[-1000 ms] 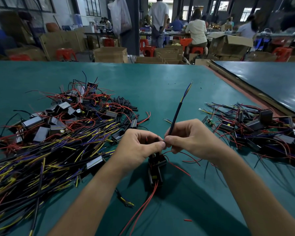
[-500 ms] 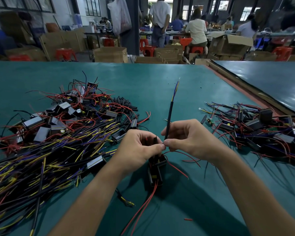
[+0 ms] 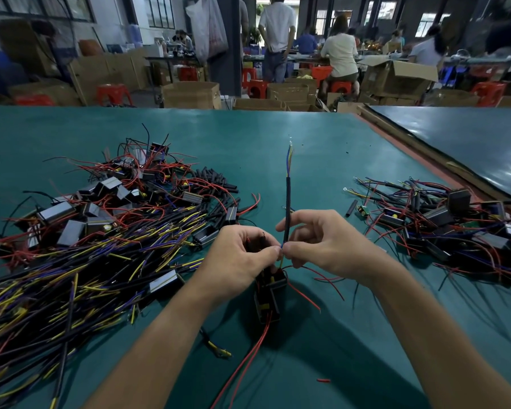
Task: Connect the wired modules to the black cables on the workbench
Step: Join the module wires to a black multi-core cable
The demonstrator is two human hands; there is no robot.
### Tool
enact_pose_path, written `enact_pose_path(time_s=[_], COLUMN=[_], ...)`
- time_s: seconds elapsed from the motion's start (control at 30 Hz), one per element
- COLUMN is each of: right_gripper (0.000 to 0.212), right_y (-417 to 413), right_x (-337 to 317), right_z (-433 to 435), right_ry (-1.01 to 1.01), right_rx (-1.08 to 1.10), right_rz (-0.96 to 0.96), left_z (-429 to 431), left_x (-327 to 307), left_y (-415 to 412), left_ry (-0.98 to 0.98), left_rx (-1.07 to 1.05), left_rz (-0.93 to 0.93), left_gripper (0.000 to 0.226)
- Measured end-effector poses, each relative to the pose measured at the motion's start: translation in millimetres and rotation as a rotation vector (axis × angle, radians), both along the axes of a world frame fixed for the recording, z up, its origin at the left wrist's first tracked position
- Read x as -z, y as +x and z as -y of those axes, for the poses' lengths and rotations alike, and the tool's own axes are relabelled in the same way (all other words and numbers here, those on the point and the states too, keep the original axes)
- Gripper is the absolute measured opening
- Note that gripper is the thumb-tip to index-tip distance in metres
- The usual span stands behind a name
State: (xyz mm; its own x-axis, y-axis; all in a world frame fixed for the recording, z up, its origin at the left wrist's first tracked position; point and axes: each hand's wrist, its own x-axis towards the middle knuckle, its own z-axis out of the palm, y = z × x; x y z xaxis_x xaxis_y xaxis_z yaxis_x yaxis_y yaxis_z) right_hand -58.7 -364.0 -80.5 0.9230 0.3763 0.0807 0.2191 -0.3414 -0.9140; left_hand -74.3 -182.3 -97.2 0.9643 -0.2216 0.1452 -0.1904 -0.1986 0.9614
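Hands together at fingertips: your left hand pinches module wire, your right hand pinches black cable, upright above desk. Just below them lies module. Risk: loosen your pinch and fine strands slip apart; cable tips.

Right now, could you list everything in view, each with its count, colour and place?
workbench: one, teal, fills the foreground.
black cable: one, black with blue and yellow cores, upright between the hands.
modules: apparently two, black with red wires, under the hands.
cable pile: many, black with yellow and purple ends, left.
module pile: many, black and grey with red wires, left rear.
short tubes: several, black, beside the module pile.
wired modules: many, black with red wires, right.
wire scrap: one, red, foreground.
boxes: several, brown, beyond the bench.
stools: several, red, among the boxes.
people: several, far background.
left hand: one, grip pinching the black cable's lower end.
right hand: one, grip pinching the black cable.
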Motion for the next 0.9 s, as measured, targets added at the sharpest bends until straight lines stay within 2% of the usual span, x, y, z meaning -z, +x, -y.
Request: enact_pose_path(time_s=[0.17,0.67,0.8,0.9], right_gripper=[0.031,0.016,0.003,0.021], right_y=[-0.1,6.8,5.9,5.6], right_x=[1.0,6.0,7.8,8.7], right_z=[1.2,3.7,3.2,3.3], right_ry=[0.000,-0.013,0.012,-0.037], right_rx=[-0.010,-0.007,-0.039,-0.051], right_rz=[0.006,0.042,0.041,0.064], left_z=[-0.3,-0.3,-0.9,-1.4], left_x=[0.1,1.7,2.5,3.0], left_y=[0.1,1.8,2.3,2.3], left_ry=[0.003,0.006,0.011,0.018], left_rx=[-0.006,0.003,0.004,0.003], left_rz=[0.015,0.016,0.026,0.030], left_gripper=[0.017,0.018,0.018,0.019])
